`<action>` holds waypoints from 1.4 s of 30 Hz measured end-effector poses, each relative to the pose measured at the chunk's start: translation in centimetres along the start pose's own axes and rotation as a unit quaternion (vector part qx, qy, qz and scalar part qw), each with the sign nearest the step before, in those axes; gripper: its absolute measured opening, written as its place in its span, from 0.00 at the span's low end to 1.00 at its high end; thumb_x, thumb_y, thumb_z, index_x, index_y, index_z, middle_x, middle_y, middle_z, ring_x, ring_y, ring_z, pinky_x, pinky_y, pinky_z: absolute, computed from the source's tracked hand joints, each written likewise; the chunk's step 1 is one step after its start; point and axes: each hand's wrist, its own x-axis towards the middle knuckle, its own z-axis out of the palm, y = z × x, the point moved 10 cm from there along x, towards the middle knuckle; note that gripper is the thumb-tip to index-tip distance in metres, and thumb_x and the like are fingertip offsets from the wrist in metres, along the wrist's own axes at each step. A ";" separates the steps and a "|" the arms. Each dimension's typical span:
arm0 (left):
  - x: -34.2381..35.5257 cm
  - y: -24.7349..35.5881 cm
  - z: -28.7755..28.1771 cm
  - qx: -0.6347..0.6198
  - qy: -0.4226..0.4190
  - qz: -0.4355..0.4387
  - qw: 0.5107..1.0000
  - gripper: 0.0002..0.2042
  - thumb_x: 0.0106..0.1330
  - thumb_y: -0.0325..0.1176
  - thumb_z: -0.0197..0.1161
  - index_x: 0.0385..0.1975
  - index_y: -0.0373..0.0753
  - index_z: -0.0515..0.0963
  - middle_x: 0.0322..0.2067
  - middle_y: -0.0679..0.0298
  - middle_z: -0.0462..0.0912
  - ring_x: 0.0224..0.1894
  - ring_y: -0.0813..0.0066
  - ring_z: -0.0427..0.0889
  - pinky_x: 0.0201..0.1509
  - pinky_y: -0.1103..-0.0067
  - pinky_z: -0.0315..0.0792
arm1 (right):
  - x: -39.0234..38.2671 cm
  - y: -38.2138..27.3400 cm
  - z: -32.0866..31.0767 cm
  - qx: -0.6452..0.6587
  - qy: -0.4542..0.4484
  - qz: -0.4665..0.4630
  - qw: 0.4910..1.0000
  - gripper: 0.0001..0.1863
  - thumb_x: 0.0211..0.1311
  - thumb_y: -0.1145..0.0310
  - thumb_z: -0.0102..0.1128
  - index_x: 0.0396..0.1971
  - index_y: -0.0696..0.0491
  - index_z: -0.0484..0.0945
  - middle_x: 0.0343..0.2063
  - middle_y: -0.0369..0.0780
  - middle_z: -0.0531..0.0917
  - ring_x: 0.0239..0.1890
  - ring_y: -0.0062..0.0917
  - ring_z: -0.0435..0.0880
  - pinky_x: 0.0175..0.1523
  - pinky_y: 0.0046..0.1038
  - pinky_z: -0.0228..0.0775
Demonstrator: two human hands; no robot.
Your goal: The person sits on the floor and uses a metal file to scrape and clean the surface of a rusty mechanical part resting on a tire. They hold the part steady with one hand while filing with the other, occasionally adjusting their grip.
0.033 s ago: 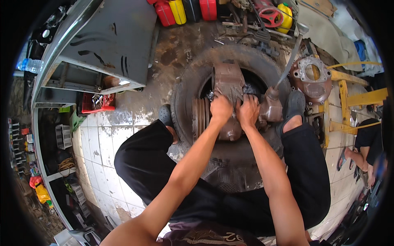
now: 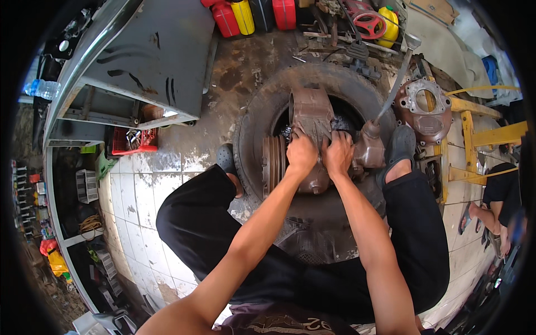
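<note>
A brown-painted gearbox casing (image 2: 311, 106) rests on a tyre (image 2: 254, 106) lying flat on the floor between my feet. On the casing's left side is a grooved brown pulley (image 2: 272, 166). To the right, a long metal lever (image 2: 394, 89) rises at a slant from a brown housing (image 2: 369, 146). My left hand (image 2: 302, 153) grips the middle of the casing, its fingers curled against the ribbed surface. Close beside it, my right hand (image 2: 338, 153) is bent round the casing's right part. The fingertips of both hands are partly hidden, and I cannot make out any small part in them.
A grey metal cabinet (image 2: 151, 56) stands at the left, with a red crate (image 2: 134, 142) of metal parts. Several jerrycans (image 2: 226, 21) line the back. At the right are another brown casing (image 2: 424, 114) and a yellow frame (image 2: 491, 134). Another person's leg (image 2: 484, 215) shows at the far right.
The view has shifted very slightly. Both hands stay on the gearbox casing, with no clear movement of it.
</note>
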 end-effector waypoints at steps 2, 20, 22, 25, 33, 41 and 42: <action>-0.1 0.4 -0.5 0.045 0.014 0.004 0.999 0.33 0.62 0.39 0.59 0.55 0.12 0.59 0.36 0.38 0.82 0.37 0.43 0.85 0.43 0.63 0.80 | -0.7 -0.1 0.1 -0.004 -0.007 -0.001 1.000 0.13 0.57 0.63 0.61 0.37 0.55 0.78 0.41 0.42 0.81 0.55 0.38 0.74 0.54 0.49 0.66; 0.5 1.0 -0.6 0.121 -0.059 0.061 0.989 0.14 0.64 0.37 0.56 0.30 0.33 0.84 0.34 0.49 0.86 0.37 0.55 0.88 0.40 0.68 0.82 | 0.1 -0.7 0.1 -0.011 -0.036 0.007 0.999 0.14 0.59 0.62 0.58 0.39 0.56 0.79 0.42 0.43 0.81 0.54 0.40 0.74 0.55 0.49 0.66; 2.8 0.0 -0.6 0.089 -0.063 -0.002 0.994 0.12 0.62 0.36 0.58 0.29 0.32 0.83 0.33 0.46 0.85 0.38 0.51 0.87 0.40 0.66 0.82 | -0.1 -1.5 0.3 -0.005 -0.024 0.002 1.000 0.14 0.59 0.62 0.58 0.39 0.56 0.79 0.43 0.44 0.81 0.54 0.40 0.74 0.55 0.50 0.66; 1.1 0.3 -0.4 0.075 -0.049 -0.033 0.995 0.12 0.60 0.35 0.59 0.29 0.32 0.83 0.33 0.45 0.85 0.38 0.49 0.87 0.40 0.65 0.82 | -0.4 -0.7 0.3 -0.008 -0.016 -0.003 1.000 0.14 0.59 0.62 0.58 0.38 0.57 0.79 0.43 0.44 0.81 0.53 0.40 0.74 0.55 0.49 0.66; 2.3 -0.2 -0.3 0.096 -0.084 -0.032 0.991 0.13 0.66 0.36 0.55 0.32 0.36 0.86 0.35 0.50 0.86 0.38 0.58 0.88 0.39 0.69 0.82 | -0.3 -1.2 0.3 -0.013 -0.012 -0.006 1.000 0.14 0.62 0.60 0.56 0.38 0.56 0.79 0.44 0.43 0.81 0.54 0.39 0.74 0.54 0.50 0.66; 2.2 -0.6 -0.4 0.043 -0.063 -0.048 0.996 0.13 0.63 0.35 0.56 0.30 0.32 0.84 0.33 0.46 0.86 0.38 0.50 0.87 0.41 0.63 0.81 | -0.2 -1.3 0.3 -0.007 -0.022 -0.006 1.000 0.15 0.61 0.60 0.56 0.38 0.56 0.79 0.44 0.43 0.81 0.55 0.39 0.74 0.55 0.52 0.65; 0.4 -0.3 -0.3 0.044 -0.050 -0.024 0.997 0.13 0.63 0.35 0.56 0.29 0.32 0.84 0.32 0.46 0.85 0.38 0.51 0.87 0.41 0.63 0.81 | -0.2 -0.6 0.2 -0.010 -0.023 0.001 1.000 0.15 0.61 0.60 0.56 0.39 0.57 0.79 0.44 0.43 0.81 0.55 0.40 0.73 0.56 0.53 0.65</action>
